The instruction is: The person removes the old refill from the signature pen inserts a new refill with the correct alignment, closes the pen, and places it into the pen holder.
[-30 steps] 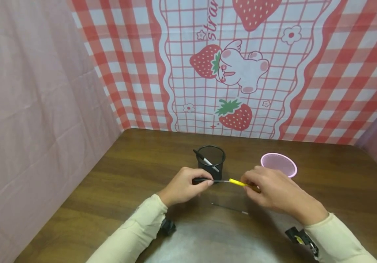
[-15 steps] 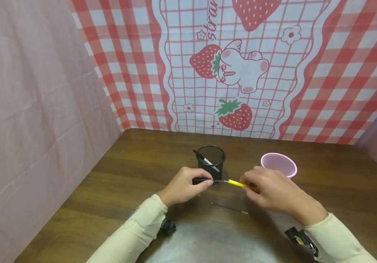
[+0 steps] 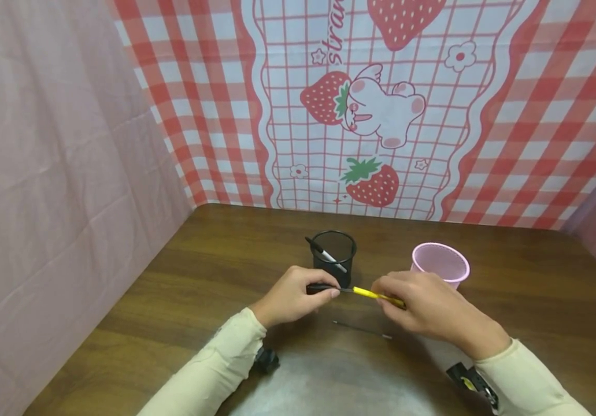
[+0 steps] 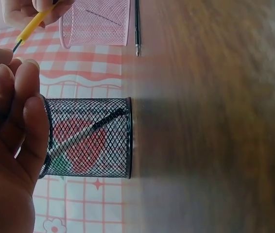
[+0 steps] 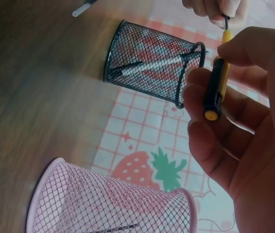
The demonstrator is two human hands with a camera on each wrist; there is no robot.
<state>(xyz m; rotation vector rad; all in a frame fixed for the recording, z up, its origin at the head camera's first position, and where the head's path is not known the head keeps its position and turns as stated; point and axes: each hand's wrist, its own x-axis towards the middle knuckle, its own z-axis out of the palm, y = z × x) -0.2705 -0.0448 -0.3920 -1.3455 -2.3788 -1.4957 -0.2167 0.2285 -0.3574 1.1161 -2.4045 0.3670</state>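
Observation:
In the head view my left hand (image 3: 295,294) pinches a black pen barrel (image 3: 321,288) with thumb and fingers. From its right end a thin dark refill (image 3: 347,290) runs into a yellow pen barrel (image 3: 364,292), which my right hand (image 3: 428,303) pinches. The two barrels lie nearly in line above the table, with a short stretch of refill bare between them. The right wrist view shows the yellow barrel's rear, with a black clip (image 5: 214,90) and a round yellow end. A second thin refill (image 3: 362,329) lies on the table in front of the hands.
Behind my left hand stands a black mesh pen cup (image 3: 321,268) with a black-and-white marker (image 3: 324,252) leaning inside. A pink mesh cup (image 3: 440,260) stands behind my right hand; a thin dark stick shows through its mesh. A strawberry-print cloth (image 3: 370,104) hangs at the table's back.
My right hand has shifted left with the yellow barrel, shortening the bare stretch of refill. More of the pink cup shows. The left hand has barely moved.

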